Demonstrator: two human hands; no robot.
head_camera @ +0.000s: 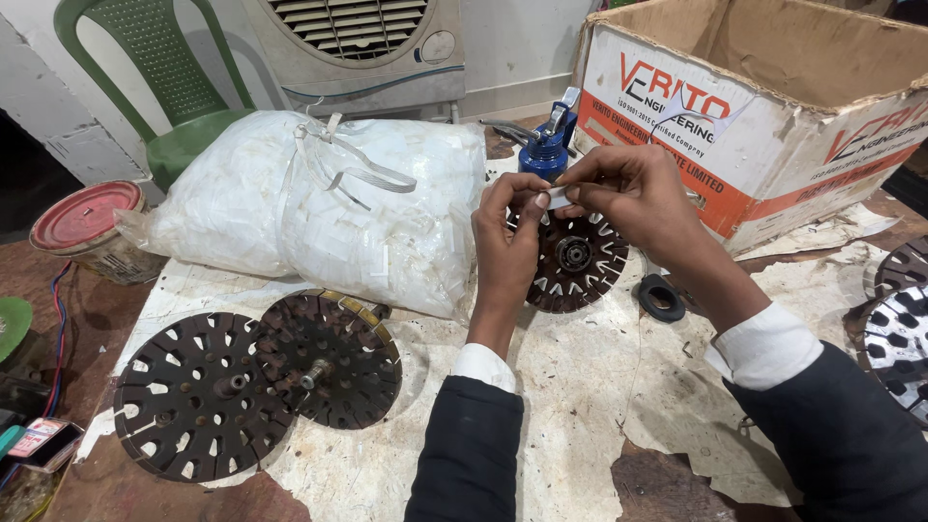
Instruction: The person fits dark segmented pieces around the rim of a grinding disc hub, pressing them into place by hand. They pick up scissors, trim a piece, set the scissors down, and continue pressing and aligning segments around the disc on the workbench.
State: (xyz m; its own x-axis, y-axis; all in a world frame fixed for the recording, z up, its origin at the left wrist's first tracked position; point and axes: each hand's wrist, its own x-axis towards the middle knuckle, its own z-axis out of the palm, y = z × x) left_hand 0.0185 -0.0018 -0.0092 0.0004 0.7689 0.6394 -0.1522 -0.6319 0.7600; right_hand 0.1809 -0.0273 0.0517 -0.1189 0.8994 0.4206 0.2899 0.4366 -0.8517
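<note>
My left hand and my right hand meet above a dark slotted round metal core lying on the table. Both pinch a small white paper strip between thumbs and fingertips, just over the core's upper rim. Several of the core's slots show white paper liners. The left hand covers the core's left edge.
A big plastic bag of white paper strips lies left of the hands. Two more slotted cores rest at front left. A black rubber ring, blue oil can, open cardboard box, red-lidded tin, green chair and more cores surround.
</note>
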